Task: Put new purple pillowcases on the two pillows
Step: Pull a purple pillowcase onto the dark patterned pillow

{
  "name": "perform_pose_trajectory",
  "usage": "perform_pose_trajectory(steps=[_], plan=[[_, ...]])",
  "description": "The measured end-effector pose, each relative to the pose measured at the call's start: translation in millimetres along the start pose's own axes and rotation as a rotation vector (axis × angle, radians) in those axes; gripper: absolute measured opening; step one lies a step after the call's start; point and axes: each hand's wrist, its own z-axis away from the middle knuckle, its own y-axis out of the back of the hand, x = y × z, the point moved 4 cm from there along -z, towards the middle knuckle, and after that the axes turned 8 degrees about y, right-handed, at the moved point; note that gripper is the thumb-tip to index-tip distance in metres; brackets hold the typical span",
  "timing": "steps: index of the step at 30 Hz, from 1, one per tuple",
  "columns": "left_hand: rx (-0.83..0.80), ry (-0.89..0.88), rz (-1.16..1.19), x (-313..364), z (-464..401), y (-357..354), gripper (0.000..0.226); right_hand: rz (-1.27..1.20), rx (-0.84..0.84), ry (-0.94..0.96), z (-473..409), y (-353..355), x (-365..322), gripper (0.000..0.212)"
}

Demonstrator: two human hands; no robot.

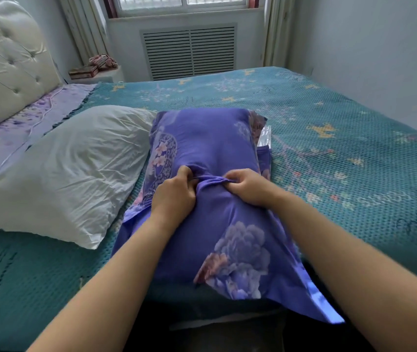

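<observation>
Roughly, left to right:

White pillow (67,171): we see it bare, lying at the left of the frame on the bed, its right edge touching the purple one; no case on it yet.

Left hand (174,196): we see its fingers curled into a bunched ridge of purple cloth at the centre of the frame, gripping it.

Purple pillowcase (210,148): it is stretched over a pillow that runs from the bottom centre of the frame up toward the window, long axis pointing away from us; the fabric beyond the fingers looks filled and taut, while the part nearer us is loose, with flaps spreading to lower left and lower right.

Right hand (246,186): its fingers pinch the same ridge just beside the left hand, so both hands sit equally near, side by side across the pillow's width.

Key relation: we judge the filled end lies ahead of the fingertips and the open mouth behind them, toward us, so the next pull likely has to draw the cloth back along the long axis.

Plastic wrapper (264,135): a shiny corner shows at the pillow's right edge, with more purple cloth below it, perhaps the second case.

Surface: teal bedspread (342,153), textured, soft.

Room: tufted headboard (6,69) upper left, window (184,3) and radiator grille (189,52) top centre, plain wall right.
</observation>
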Motion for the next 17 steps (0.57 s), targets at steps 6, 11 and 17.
perform_pose_trajectory(steps=[6, 11, 17], plan=[[-0.427, -0.087, -0.144, -1.1, -22.1, 1.6, 0.057, 0.361, -0.368, -0.24, 0.5, 38.5, 16.7, 0.053], [-0.33, -0.062, -0.093, -61.5, -22.0, 9.1, 0.05, 0.333, -0.126, -0.199, 25.6, 42.1, 48.7, 0.062], [-0.123, 0.081, 0.444, -81.5, 4.5, 9.9, 0.017, -0.087, 0.227, -0.021, 46.4, 18.7, 39.1, 0.024]])
